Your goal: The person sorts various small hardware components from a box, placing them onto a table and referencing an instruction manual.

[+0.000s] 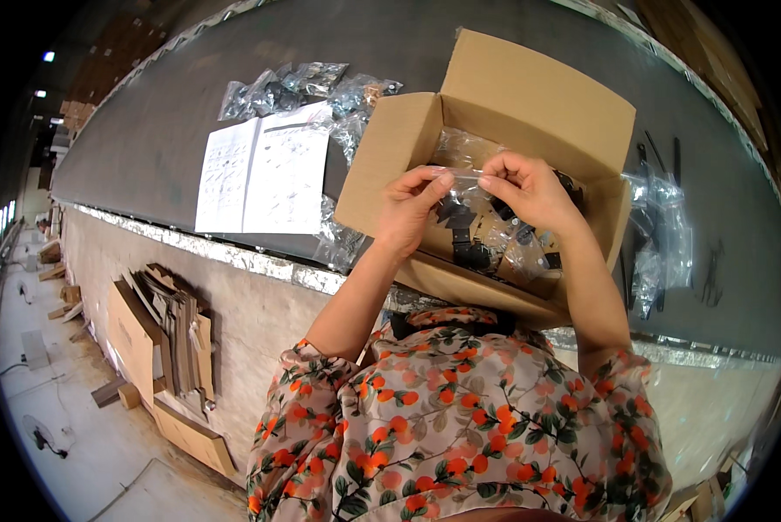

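Note:
My left hand (410, 207) and my right hand (530, 189) are raised over an open cardboard box (530, 83). Between them, each pinches one end of the top edge of a clear plastic bag (460, 173). Dark pieces show below that edge, but I cannot tell whether they are in the bag or behind it. Inside the box lie black parts (470, 252) and more clear bags (527, 258). My hands and wrists hide part of the box's contents.
An open instruction booklet (264, 174) lies on the dark table (164, 130) left of the box. Bagged hardware (273, 91) is heaped behind it. Right of the box are clear bags (669, 226) and thin black rods (676, 161). Flattened cardboard (160, 335) leans below the table's edge.

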Motion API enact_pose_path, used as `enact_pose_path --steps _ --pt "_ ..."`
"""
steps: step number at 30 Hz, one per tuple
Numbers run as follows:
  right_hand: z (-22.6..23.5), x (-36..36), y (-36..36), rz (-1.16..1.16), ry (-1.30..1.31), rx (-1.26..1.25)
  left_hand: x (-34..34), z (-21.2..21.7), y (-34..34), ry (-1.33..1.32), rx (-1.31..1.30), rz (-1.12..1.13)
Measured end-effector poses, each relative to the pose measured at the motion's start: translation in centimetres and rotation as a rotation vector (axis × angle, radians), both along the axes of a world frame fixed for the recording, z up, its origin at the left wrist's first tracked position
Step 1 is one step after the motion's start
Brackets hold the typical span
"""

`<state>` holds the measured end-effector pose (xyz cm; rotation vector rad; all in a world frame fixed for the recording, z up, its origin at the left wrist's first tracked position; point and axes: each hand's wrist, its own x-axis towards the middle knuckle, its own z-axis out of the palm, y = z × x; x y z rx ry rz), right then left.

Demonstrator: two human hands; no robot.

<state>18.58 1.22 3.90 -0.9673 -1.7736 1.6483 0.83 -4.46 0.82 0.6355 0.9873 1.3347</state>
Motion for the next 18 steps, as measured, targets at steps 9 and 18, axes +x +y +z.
enact_pose_path --steps 9,18 --pt "0.0 -0.6 -0.8 -0.01 -0.007 -0.029 0.1 -0.7 -0.1 0.144 0.039 -0.099" --pt "-0.4 -1.0 -0.9 0.047 -0.071 0.029 0.1 -0.3 -0.3 0.112 0.111 -0.175"
